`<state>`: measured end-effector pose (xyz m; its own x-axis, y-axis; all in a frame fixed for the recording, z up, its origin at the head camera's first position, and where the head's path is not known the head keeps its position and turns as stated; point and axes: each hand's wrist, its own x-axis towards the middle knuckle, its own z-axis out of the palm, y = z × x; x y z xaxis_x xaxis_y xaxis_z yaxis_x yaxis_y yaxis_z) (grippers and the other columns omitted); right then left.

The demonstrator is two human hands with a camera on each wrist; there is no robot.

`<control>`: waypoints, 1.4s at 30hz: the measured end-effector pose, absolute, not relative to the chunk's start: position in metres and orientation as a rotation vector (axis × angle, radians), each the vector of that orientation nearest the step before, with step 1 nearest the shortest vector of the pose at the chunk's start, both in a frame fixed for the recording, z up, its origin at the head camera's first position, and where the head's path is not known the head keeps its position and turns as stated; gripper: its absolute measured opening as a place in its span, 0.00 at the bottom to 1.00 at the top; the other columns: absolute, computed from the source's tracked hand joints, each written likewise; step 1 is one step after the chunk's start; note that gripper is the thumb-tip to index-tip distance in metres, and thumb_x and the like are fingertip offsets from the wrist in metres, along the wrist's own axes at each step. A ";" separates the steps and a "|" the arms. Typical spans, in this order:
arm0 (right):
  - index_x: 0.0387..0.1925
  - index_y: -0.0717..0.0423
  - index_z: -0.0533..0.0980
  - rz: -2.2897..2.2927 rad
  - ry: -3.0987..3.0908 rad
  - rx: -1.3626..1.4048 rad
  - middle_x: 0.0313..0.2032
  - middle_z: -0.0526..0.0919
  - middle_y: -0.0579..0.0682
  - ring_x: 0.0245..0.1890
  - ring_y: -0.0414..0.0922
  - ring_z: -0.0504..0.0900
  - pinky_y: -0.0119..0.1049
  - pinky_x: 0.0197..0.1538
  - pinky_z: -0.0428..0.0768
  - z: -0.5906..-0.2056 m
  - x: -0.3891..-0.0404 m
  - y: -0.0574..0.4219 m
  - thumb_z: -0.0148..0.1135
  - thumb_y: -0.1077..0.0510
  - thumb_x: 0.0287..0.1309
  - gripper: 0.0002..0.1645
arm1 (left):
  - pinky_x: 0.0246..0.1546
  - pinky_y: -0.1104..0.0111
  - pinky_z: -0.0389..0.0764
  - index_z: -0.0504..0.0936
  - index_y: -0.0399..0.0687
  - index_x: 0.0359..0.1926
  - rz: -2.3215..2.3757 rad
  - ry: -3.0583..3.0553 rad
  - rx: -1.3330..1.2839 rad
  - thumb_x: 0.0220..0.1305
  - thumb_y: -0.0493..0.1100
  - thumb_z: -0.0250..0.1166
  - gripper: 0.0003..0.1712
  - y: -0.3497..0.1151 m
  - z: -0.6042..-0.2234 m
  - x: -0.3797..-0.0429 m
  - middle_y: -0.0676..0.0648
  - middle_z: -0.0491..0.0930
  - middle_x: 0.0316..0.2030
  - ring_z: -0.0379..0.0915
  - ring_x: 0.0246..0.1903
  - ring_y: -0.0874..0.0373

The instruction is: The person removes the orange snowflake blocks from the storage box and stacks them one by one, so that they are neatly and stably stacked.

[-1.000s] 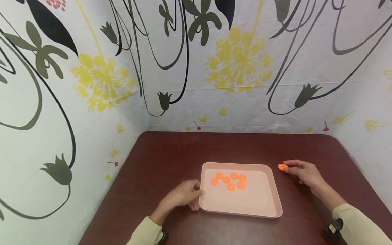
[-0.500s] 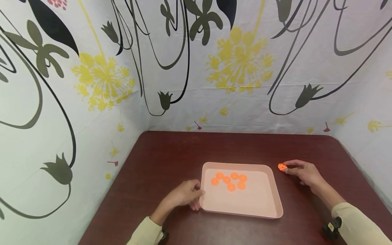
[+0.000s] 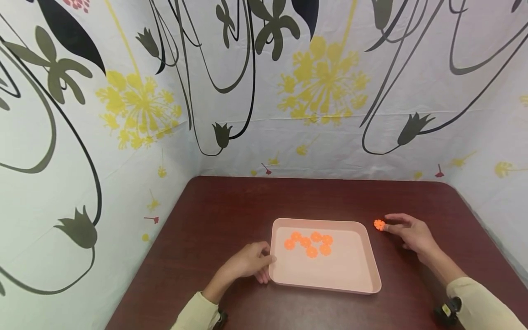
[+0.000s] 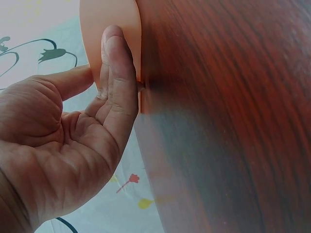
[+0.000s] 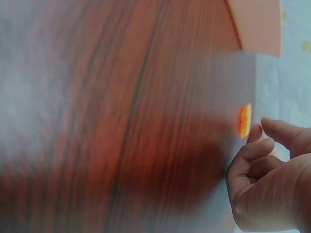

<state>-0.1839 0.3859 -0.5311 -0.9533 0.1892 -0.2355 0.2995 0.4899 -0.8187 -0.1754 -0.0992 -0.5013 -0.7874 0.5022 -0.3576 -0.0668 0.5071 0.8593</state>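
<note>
My left hand point(image 3: 249, 260) holds the left edge of a pale peach tray point(image 3: 359, 275), thumb on the rim and fingers along the outer side. In the left wrist view those fingers point(image 4: 119, 77) lie against the tray's wall. Several flat orange flower-shaped pieces point(image 3: 311, 252) lie inside the tray, toward its left half. Another orange flower-shaped piece point(image 3: 379, 225) is on the table beyond the tray's right side. My right hand point(image 3: 414, 234) is just beside it, thumb at its edge and index finger raised. The right wrist view shows this piece point(image 5: 244, 121) outside the parted fingertips.
The dark red-brown wooden table point(image 3: 231, 201) has rounded far corners. White cloth walls point(image 3: 255, 101) printed with flowers and stems enclose it at the back and both sides. Dark devices point(image 3: 448, 308) are strapped at the wrists over pale sleeves.
My right index finger has lifted away from the orange flower-shaped piece, which has barely shifted. The left hand and the tray have stayed in place.
</note>
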 end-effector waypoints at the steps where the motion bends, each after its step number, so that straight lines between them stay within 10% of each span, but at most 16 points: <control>1: 0.71 0.59 0.71 -1.498 2.610 0.426 0.38 0.87 0.28 0.33 0.37 0.79 0.36 0.30 0.81 -0.530 -0.182 0.383 0.69 0.42 0.70 0.39 | 0.24 0.53 0.92 0.76 0.39 0.43 1.269 2.168 0.356 0.76 0.41 0.64 0.09 -0.099 -0.501 -0.175 0.40 0.86 0.20 0.85 0.18 0.52; 12: 0.57 0.36 0.77 -1.943 2.490 0.299 0.35 0.87 0.27 0.21 0.37 0.73 0.36 0.24 0.79 -0.502 -0.170 0.332 0.72 0.50 0.69 0.19 | 0.25 0.51 0.92 0.76 0.38 0.44 1.272 2.158 0.348 0.76 0.41 0.64 0.09 -0.099 -0.500 -0.176 0.39 0.86 0.20 0.85 0.18 0.52; 24: 0.59 0.46 0.76 -2.102 2.168 0.155 0.37 0.87 0.35 0.21 0.37 0.79 0.32 0.32 0.88 -0.490 -0.160 0.280 0.66 0.57 0.73 0.16 | 0.25 0.52 0.92 0.76 0.38 0.45 1.262 2.161 0.338 0.77 0.41 0.63 0.09 -0.099 -0.500 -0.177 0.39 0.86 0.21 0.85 0.18 0.52; 34: 0.69 0.60 0.70 -1.744 2.405 0.069 0.56 0.80 0.66 0.28 0.43 0.80 0.33 0.32 0.85 -0.505 -0.167 0.250 0.63 0.66 0.69 0.29 | 0.24 0.52 0.92 0.76 0.38 0.44 1.249 2.165 0.346 0.77 0.40 0.63 0.09 -0.098 -0.499 -0.178 0.39 0.86 0.20 0.84 0.18 0.52; 42: 0.62 0.66 0.78 -1.604 2.633 -0.156 0.38 0.87 0.65 0.23 0.43 0.80 0.33 0.20 0.81 -0.522 -0.178 0.243 0.67 0.76 0.57 0.29 | 0.24 0.52 0.92 0.76 0.39 0.44 1.226 2.172 0.340 0.77 0.41 0.64 0.09 -0.098 -0.499 -0.179 0.39 0.86 0.21 0.85 0.18 0.52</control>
<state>-0.1785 0.2430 -0.5225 -0.9934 -0.1145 0.0061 -0.0580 0.4555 -0.8883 -0.1793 -0.0979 -0.4985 -0.7783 0.4956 -0.3855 -0.0738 0.5376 0.8400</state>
